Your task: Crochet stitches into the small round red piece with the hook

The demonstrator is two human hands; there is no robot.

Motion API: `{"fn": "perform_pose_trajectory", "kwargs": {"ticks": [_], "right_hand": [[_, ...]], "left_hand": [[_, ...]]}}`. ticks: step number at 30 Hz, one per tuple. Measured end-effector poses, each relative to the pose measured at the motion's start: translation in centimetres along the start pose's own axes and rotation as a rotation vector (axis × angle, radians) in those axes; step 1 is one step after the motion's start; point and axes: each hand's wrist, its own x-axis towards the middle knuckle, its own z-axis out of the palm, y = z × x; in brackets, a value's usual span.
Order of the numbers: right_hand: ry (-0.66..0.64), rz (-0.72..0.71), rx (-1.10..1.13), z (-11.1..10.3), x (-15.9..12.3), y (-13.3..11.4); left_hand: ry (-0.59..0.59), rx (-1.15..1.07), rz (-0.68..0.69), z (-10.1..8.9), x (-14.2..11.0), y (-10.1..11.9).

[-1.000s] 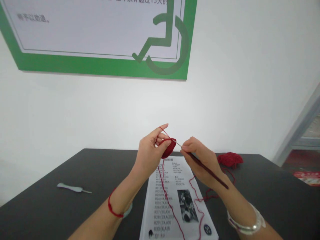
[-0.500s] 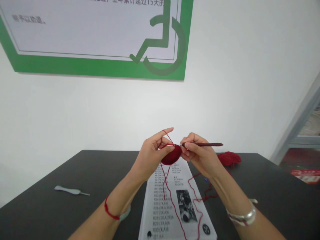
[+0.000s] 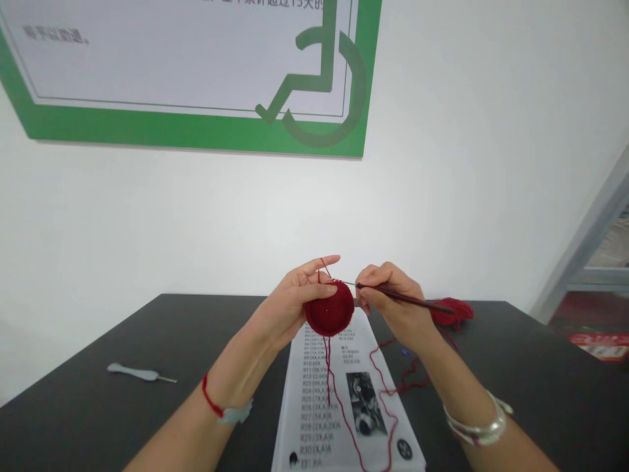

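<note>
My left hand (image 3: pixel 299 295) pinches the upper left edge of a round, dark red crochet piece (image 3: pixel 330 311). Its index finger is raised, with a strand of red yarn looped over it. Held like a pen in my right hand (image 3: pixel 393 295) is a crochet hook (image 3: pixel 413 299) with a dark brown handle. The hook's thin metal shaft points left and meets the piece's top edge; its tip is too small to make out. Red yarn strands (image 3: pixel 330 367) hang below the piece, over a printed sheet (image 3: pixel 314 419).
A heap of red yarn (image 3: pixel 452 312) lies behind my right wrist on the black table (image 3: pixel 211 328). To the left rests another hook with a pale handle (image 3: pixel 137 373). A small blue item (image 3: pixel 405 353) sits beside the sheet. A green-framed sign (image 3: pixel 196 134) hangs on the wall.
The crochet piece has turned so that its round face shows. The hook swung from sloping to nearly level against the piece, then drew back right and tilted again, handle end lower.
</note>
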Motion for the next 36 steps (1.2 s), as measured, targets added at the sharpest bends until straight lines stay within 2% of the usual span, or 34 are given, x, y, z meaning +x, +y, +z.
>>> {"fn": "perform_pose_trajectory", "kwargs": {"ticks": [2, 7, 14, 20, 22, 25, 28, 31, 36], "right_hand": [[-0.008, 0.075, 0.074, -0.7, 0.2, -0.6], [-0.016, 0.115, 0.109, -1.7, 0.2, -1.2], [-0.093, 0.253, 0.215, -2.8, 0.0, -1.9], [-0.144, 0.32, 0.419, -2.8, 0.3, -1.8], [-0.141, 0.36, 0.513, -2.3, 0.6, -1.7], [-0.074, 0.429, 0.598, -1.2, 0.7, -1.3], [0.076, 0.375, 0.491, 0.0, 0.5, -0.8], [0.147, 0.263, 0.33, 0.3, 0.4, -0.6], [0.058, 0.217, 0.338, -1.2, 0.6, -0.8]], "left_hand": [[-0.01, 0.032, 0.01, -0.1, -0.1, 0.4], [-0.075, 0.102, -0.023, -0.4, -0.3, 0.9], [-0.183, 0.158, -0.149, -0.7, -0.5, 1.5], [-0.219, 0.181, -0.191, -0.6, -0.7, 1.7], [-0.194, 0.212, -0.143, -0.3, -0.6, 1.3], [-0.052, 0.276, 0.063, 0.4, -0.4, 0.2], [0.074, 0.296, 0.206, 1.0, -0.1, -0.8], [0.06, 0.247, 0.183, 1.0, 0.0, -1.1], [0.071, 0.222, 0.172, 0.9, -0.1, -0.6]]}}
